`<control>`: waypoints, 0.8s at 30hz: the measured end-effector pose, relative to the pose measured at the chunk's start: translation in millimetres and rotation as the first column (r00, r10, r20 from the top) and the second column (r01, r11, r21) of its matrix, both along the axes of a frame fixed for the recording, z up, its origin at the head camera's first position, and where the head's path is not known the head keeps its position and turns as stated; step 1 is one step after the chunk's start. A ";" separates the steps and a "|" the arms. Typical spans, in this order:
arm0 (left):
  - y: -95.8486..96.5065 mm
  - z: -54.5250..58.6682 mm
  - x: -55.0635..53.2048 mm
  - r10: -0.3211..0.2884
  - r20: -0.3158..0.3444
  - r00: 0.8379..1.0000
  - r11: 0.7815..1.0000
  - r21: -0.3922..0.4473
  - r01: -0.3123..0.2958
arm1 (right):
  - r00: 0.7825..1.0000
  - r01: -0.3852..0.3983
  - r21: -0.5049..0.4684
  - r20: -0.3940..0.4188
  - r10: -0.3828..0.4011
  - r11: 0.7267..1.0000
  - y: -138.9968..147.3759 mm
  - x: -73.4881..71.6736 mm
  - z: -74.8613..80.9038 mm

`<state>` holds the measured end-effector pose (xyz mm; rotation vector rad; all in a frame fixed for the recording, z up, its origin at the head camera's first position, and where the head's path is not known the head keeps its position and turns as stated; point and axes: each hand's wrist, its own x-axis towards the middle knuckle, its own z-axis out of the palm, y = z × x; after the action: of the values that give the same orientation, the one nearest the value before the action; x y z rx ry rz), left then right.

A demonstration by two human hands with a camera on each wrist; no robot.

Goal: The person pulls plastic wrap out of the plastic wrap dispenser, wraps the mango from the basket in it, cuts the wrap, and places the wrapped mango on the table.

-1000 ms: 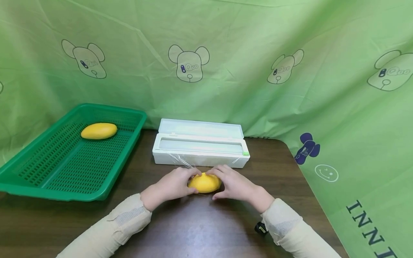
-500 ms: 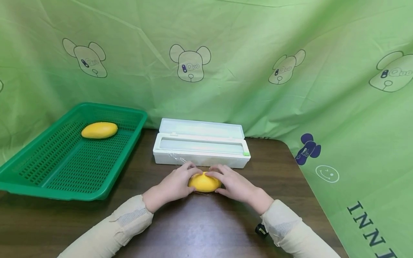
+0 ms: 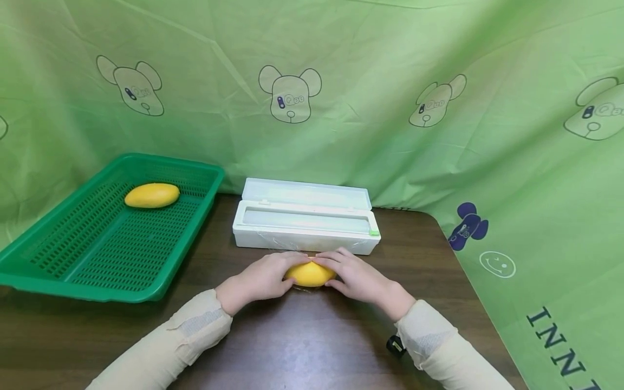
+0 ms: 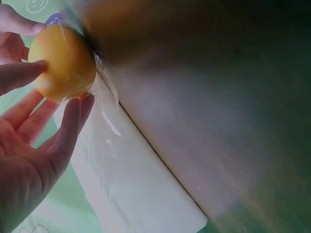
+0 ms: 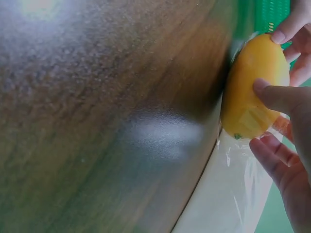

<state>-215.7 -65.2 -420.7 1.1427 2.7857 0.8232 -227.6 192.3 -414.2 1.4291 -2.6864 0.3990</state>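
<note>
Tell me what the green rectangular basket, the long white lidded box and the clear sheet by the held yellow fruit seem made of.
Green rectangular basket: probably moulded plastic, semi-gloss; evenly perforated walls.
Long white lidded box: likely hard plastic, smooth; clean edges, translucent-looking lid.
Clear thin sheet: apparently plastic film, glossy; glints and wrinkles by the oval yellow fruit.

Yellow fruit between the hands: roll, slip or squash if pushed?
The yellow fruit looks apt to roll, given its rounded sides. It may slide where glossy clear film touches it. Probably firm: no dent shows by the right thumb.
</note>
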 end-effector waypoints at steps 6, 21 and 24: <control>-0.3 0.7 -0.5 0.026 0.046 0.999 0.999 -0.025 -0.024 | 1.000 -0.009 -0.009 0.010 0.009 1.000 -0.9 -0.9 3.7; -8.7 7.6 -4.5 -0.047 0.026 0.999 0.996 0.075 0.045 | 0.990 0.016 -0.105 0.139 -0.002 0.994 3.3 3.4 18.6; -12.7 11.3 -6.2 -0.070 0.076 0.995 0.994 0.093 0.063 | 0.988 0.042 -0.122 0.151 -0.023 0.992 5.1 3.4 20.0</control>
<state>-221.9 -77.9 -409.5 1.1818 2.6565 0.9754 -224.2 197.5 -394.2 1.3701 -2.7379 0.6851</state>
